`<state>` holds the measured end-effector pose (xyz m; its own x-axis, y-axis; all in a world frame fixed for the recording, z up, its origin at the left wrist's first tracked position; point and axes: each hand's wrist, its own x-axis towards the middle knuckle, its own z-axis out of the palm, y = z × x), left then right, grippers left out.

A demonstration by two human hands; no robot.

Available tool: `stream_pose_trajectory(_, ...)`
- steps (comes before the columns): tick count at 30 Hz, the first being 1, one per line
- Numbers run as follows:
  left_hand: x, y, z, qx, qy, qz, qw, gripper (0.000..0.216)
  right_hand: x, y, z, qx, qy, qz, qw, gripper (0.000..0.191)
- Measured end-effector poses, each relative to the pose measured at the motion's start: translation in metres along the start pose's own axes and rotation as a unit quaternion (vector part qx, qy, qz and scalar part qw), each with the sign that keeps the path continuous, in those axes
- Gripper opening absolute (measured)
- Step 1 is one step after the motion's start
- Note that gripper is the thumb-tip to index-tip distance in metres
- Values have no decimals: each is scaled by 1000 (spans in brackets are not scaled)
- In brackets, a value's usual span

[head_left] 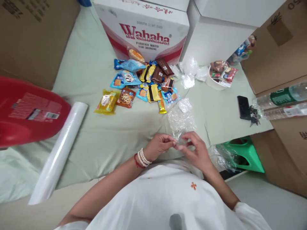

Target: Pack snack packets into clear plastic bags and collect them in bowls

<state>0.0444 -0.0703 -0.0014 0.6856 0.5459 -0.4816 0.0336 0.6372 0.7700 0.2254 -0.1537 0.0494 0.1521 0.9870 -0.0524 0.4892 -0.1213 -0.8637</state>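
Left hand (pixel 159 147): grip pinched on clear plastic bag (pixel 181 120) near worktop's (pixel 127 134) front edge, likely steadying its flimsiness. Right hand (pixel 196 151): grip parted alongside. Wrapped snacks (pixel 153 92) farther back.

Crumpled clear plastic bag (pixel 181 119)
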Motion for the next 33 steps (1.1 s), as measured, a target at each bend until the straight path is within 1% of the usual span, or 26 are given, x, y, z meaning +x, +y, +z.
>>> stream_pose_trajectory(1,0,0,2,11,6,6,1000,44,-1,1,6,17,-27,6,999,20)
stream_pose_trajectory(2,0,0,3,19,12,10,1000,45,-1,4,10,33,-40,14,999,19)
stream_pose_trajectory(4,-1,0,7,26,18,14,999,44,2,11,14,58,-39,36,997,18)
stream_pose_trajectory(6,-1,1,9,32,23,7,999,41,4,18,12,83,-19,65,994,22)
stream_pose_trajectory(10,-7,4,4,16,63,8,998,31,6,29,-3,173,27,132,976,27)
stream_pose_trajectory(12,-14,6,-5,-2,90,15,996,26,6,37,-15,219,60,157,961,29)
stream_pose_trajectory(14,-22,10,-15,-8,118,14,993,22,6,46,-29,228,86,174,954,33)
stream_pose_trajectory(17,-31,13,-26,16,144,8,989,21,7,56,-51,155,73,182,968,35)
stream_pose_trajectory(20,-32,13,-25,55,131,11,990,22,11,52,-60,66,72,146,984,37)
stream_pose_trajectory(22,-29,12,-19,75,115,16,990,21,17,45,-55,40,57,99,993,35)
stream_pose_trajectory(24,-26,12,-13,94,104,13,990,22,25,38,-43,18,9,53,998,36)
stream_pose_trajectory(25,-26,12,-11,107,98,9,989,22,29,36,-36,4,-12,36,999,39)
stream_pose_trajectory(26,-25,13,-10,126,90,5,988,21,33,35,-30,-12,-25,25,999,42)
stream_pose_trajectory(27,-26,14,-10,151,85,4,985,18,37,35,-23,-32,-31,19,999,42)
stream_pose_trajectory(28,-28,14,-11,183,90,11,979,16,40,35,-18,-56,-33,20,998,36)
stream_pose_trajectory(29,-30,15,-12,219,107,25,970,16,43,35,-13,-83,-35,25,996,30)
stream_pose_trajectory(30,-33,17,-13,254,142,46,956,22,46,34,-9,-111,-40,32,993,24)
stream_pose_trajectory(32,-39,20,-14,304,247,101,914,34,50,33,-3,-165,-55,37,984,22)
stream_pose_trajectory(33,-40,22,-13,319,298,133,890,36,53,31,1,-186,-63,31,980,23)
